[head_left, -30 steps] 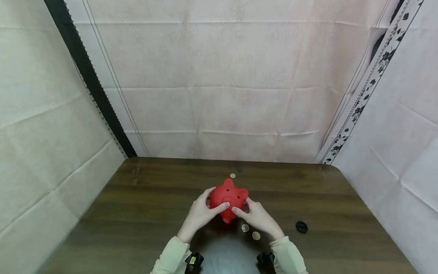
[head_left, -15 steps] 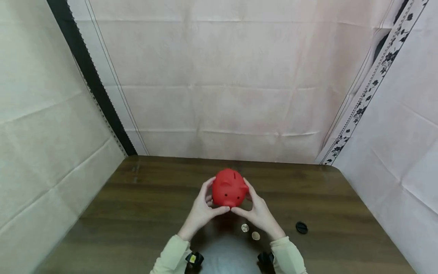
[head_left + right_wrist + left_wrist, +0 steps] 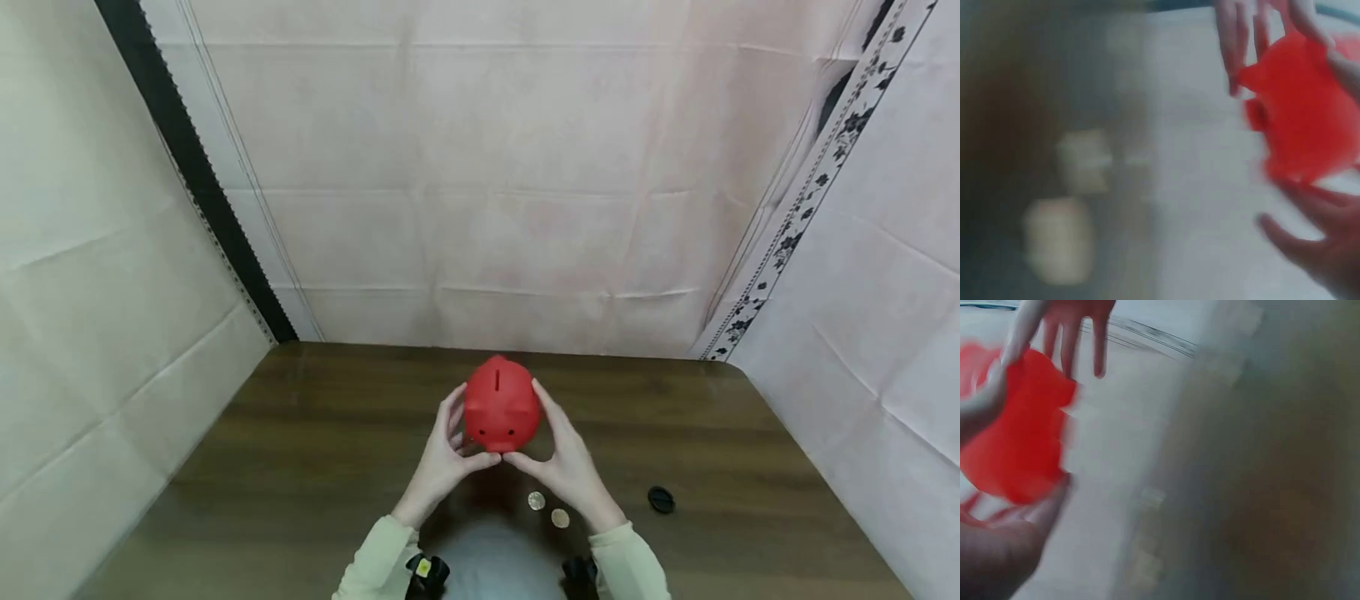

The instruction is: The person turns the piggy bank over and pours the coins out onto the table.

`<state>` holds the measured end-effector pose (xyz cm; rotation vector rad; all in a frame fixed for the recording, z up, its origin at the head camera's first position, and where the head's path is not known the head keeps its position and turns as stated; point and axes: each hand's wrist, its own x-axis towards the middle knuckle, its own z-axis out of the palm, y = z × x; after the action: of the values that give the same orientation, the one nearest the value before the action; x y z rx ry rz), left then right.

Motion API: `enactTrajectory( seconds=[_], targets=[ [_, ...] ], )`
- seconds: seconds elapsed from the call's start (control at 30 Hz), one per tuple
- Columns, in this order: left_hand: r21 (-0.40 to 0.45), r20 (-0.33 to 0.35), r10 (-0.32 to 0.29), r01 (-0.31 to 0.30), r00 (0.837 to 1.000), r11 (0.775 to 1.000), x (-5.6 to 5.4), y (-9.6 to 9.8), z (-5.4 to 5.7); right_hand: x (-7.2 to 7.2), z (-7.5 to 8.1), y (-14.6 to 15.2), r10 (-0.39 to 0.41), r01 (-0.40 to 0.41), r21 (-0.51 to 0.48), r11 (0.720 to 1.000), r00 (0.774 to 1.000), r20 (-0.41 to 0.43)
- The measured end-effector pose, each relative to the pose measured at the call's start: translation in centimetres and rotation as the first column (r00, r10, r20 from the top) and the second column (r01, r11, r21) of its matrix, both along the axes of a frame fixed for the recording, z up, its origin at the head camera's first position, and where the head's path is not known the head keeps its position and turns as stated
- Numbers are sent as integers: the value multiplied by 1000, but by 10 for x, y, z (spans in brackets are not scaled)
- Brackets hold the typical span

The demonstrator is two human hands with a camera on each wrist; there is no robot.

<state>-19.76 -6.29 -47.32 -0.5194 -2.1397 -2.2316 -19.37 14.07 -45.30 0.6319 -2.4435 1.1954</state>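
A red piggy bank (image 3: 502, 408) is held up between both hands, its slotted top facing the head camera and its eyes low on the near side. My left hand (image 3: 441, 454) grips its left side, thumb at the near bottom and fingers spread up along the flank. On the opposite side my right hand (image 3: 567, 461) grips it the same way, the two thumbtips almost meeting. In the left wrist view the piggy bank (image 3: 1019, 440) is blurred, with fingers above and below it. The right wrist view shows the piggy bank (image 3: 1310, 112) with its stubby feet toward the camera's left.
Two coins, a silvery one (image 3: 536, 500) and a more golden one (image 3: 560, 518), lie on the brown wooden table (image 3: 300, 500) near the right forearm. Farther right is a round black cap (image 3: 661, 499). Pale cloth (image 3: 480, 167) hangs behind the table and at both sides.
Both hands have tipped the piggy bank so its face turned down and its slot came into view, shifting it slightly away. A coin behind it is now hidden.
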Motion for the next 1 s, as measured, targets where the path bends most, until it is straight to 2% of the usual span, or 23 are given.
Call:
enactTrajectory(
  seconds=[0.03,0.13,0.17,0.23,0.43,0.57,0.63,0.7,0.8,0.9,0.93,1.0],
  targets=[
    [13,19,-12,11,1000,1000,-1,0,-3,-1,-3,0,-8,8,0,1000,1000,5],
    [-1,66,-42,42,997,999,-6,1,-16,-3,-12,2,-22,24,-16,1000,993,112],
    [-20,67,-49,50,997,999,-5,1,-17,-2,-13,3,-22,25,-15,1000,991,129],
    [-53,48,-38,41,998,998,-5,0,-14,-1,-13,5,1,4,-38,999,990,138],
    [-135,-29,37,-40,999,990,-7,-2,-2,-4,-4,3,67,-56,-90,994,989,131],
    [-116,-46,43,-48,998,992,-9,-2,0,-8,-2,3,117,-105,-107,989,986,120],
    [-88,-101,36,-45,994,995,-8,-3,1,-8,-1,3,148,-138,-123,983,986,74],
    [-58,-200,27,-39,979,998,-6,-4,3,-7,0,2,184,-181,-152,972,983,8],
    [-37,-361,17,-32,933,999,-3,-4,6,-6,2,2,224,-238,-155,959,969,-104],
    [-41,-447,20,-43,894,998,-2,-3,8,-6,2,0,248,-272,-125,954,952,-182],
    [-42,-455,21,-45,890,998,-2,-3,8,-6,2,0,254,-281,-114,953,945,-204],
    [-41,-449,20,-44,893,998,-1,-2,8,-7,2,-1,266,-298,-106,949,933,-241]
  ],
)
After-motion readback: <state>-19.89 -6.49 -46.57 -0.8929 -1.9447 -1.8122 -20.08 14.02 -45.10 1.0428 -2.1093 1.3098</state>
